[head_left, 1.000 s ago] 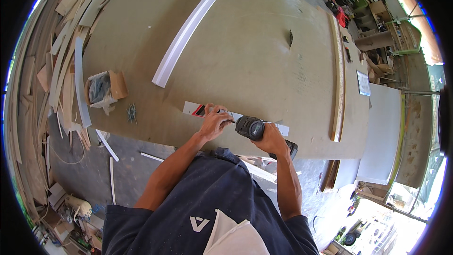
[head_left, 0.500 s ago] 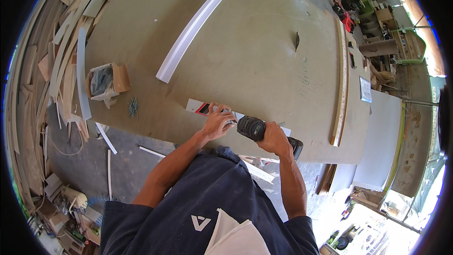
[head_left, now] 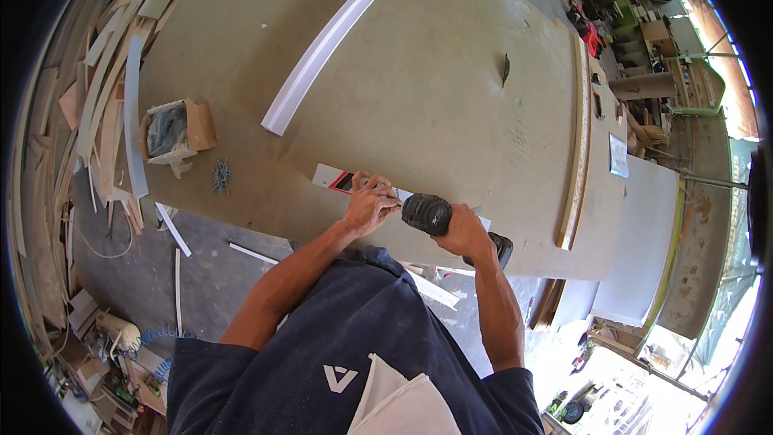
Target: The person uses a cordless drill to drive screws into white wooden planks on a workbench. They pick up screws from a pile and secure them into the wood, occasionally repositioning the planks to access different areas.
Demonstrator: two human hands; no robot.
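My right hand (head_left: 465, 234) is wrapped round the grip of a black cordless drill (head_left: 427, 214). The drill lies sideways with its nose toward my left hand (head_left: 372, 206). That hand's fingers are bent and pinched together just off the drill's front end; a small pale piece seems to be at the fingertips, but its kind is hidden. Beneath both hands lies a narrow white strip with a red and black marking (head_left: 328, 176), near the front edge of the large table (head_left: 419, 97). My fingers and the drill cover much of it.
An opened carton (head_left: 201, 125) with a plastic bag stands at the left, beside a pile of screws (head_left: 221, 176). A long white angled profile (head_left: 322, 52) lies farther back. A long wooden strip (head_left: 576, 153) lies at the right. Stacked offcuts (head_left: 105, 89) line the left side.
The view has shifted slightly, so the table's things sit a little farther left. Both hands and the drill keep nearly the same pose over the white strip.
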